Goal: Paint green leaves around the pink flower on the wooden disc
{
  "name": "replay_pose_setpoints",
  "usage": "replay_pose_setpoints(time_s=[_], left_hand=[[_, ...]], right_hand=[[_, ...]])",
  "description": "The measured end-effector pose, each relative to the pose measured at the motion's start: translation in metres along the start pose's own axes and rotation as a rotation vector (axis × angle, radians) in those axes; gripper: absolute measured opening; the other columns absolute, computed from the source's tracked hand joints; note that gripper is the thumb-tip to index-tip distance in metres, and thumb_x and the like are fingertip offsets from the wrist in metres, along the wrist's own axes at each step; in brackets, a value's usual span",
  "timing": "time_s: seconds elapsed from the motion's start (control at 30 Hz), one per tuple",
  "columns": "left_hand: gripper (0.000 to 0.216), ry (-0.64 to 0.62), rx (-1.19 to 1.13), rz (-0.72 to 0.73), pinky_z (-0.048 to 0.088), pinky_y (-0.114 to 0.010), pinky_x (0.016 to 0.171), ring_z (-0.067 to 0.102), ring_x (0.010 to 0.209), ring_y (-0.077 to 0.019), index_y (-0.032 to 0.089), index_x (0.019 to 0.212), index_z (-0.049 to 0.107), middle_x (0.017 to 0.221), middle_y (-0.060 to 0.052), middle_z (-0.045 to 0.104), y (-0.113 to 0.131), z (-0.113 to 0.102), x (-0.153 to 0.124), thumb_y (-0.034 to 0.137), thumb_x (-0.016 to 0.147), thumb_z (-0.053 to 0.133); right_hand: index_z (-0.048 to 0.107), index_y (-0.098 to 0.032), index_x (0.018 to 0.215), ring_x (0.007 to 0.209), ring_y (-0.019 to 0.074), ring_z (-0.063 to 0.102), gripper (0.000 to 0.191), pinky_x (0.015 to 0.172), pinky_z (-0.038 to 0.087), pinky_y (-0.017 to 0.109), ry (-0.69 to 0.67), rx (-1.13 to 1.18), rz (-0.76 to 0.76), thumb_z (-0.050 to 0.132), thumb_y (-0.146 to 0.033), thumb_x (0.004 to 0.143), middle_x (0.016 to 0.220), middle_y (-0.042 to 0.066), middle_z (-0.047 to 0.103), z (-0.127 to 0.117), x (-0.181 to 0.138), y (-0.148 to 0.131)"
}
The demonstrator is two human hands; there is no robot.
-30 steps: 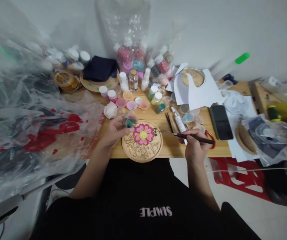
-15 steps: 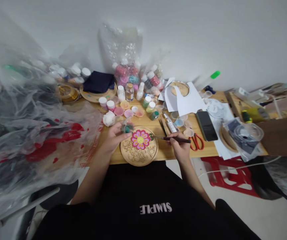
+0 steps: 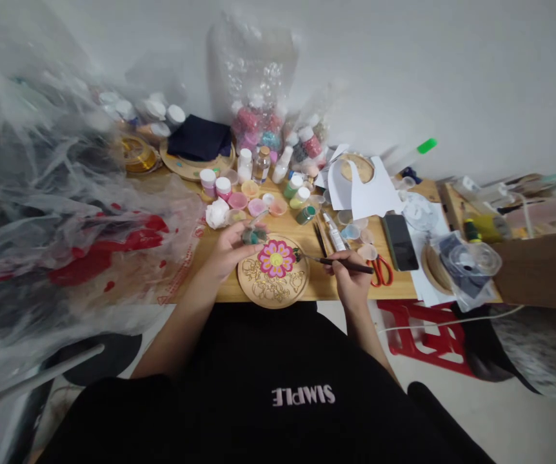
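Observation:
A round wooden board (image 3: 274,293) lies at the table's front edge, bearing a painted pink flower (image 3: 277,259) and gold outlines of leaves and smaller blooms. My left hand (image 3: 229,250) is closed around a small clear cup (image 3: 253,236) with dark green paint, held over the board's upper left. In my right hand (image 3: 351,277) is a thin paintbrush (image 3: 340,264) with a dark handle. Its tip meets a dark green leaf patch just right of the flower. A green paint jar (image 3: 306,215) stands beyond the board.
Paint cups (image 3: 257,207) and white-capped jars (image 3: 223,187) stand behind the board. Crumpled tissue (image 3: 217,213) sits left of them. To the right lie a glue tube (image 3: 335,233), red scissors (image 3: 383,270) and a phone (image 3: 400,242). Plastic sheeting (image 3: 113,251) covers the left side.
The whole view has shifted slightly. Both hands keep their holds, the cup above the board's left and the brush tip by the green leaf.

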State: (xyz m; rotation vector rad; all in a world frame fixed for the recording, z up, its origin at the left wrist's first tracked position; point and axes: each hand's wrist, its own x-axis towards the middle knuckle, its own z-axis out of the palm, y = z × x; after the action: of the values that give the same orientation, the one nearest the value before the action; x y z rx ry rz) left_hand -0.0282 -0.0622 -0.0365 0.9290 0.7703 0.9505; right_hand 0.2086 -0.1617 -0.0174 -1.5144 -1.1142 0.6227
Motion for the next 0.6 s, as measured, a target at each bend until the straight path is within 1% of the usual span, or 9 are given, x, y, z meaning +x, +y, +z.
replay_pose_setpoints(time_s=[0.27,0.47,0.6], left_hand=[[0.040,0.012,-0.021,-0.015,0.055,-0.023,0.080,0.069,0.086,-0.0123,0.019,0.098,0.071,0.096,-0.001,0.076,0.0023,0.0001,0.0015,0.022,0.061,0.084],[0.042,0.013,-0.027,-0.018,0.054,-0.025,0.079,0.070,0.085,-0.0137,0.020,0.099,0.071,0.094,-0.002,0.077,0.0028,-0.0013,0.0018,0.022,0.060,0.086],[0.038,0.023,-0.047,-0.013,0.053,-0.027,0.082,0.070,0.086,-0.0144,0.021,0.097,0.072,0.094,-0.001,0.076,0.0034,-0.0010,0.0019,0.022,0.061,0.086]], right_hand=[[0.068,-0.022,0.076,0.056,0.0122,0.066,0.005,0.055,0.052,0.025,-0.024,-0.003,0.018,0.065,-0.020,0.077,0.062,-0.003,0.068,-0.0048,0.0051,0.0008],[0.070,-0.022,0.080,0.057,0.0112,0.065,0.008,0.054,0.052,0.024,-0.052,-0.012,-0.052,0.063,-0.018,0.080,0.065,-0.003,0.069,-0.0062,0.0040,0.0006],[0.069,-0.022,0.081,0.057,0.0113,0.065,0.006,0.054,0.051,0.024,-0.064,-0.028,-0.060,0.063,-0.022,0.082,0.065,-0.003,0.067,-0.0086,0.0020,0.0017]])
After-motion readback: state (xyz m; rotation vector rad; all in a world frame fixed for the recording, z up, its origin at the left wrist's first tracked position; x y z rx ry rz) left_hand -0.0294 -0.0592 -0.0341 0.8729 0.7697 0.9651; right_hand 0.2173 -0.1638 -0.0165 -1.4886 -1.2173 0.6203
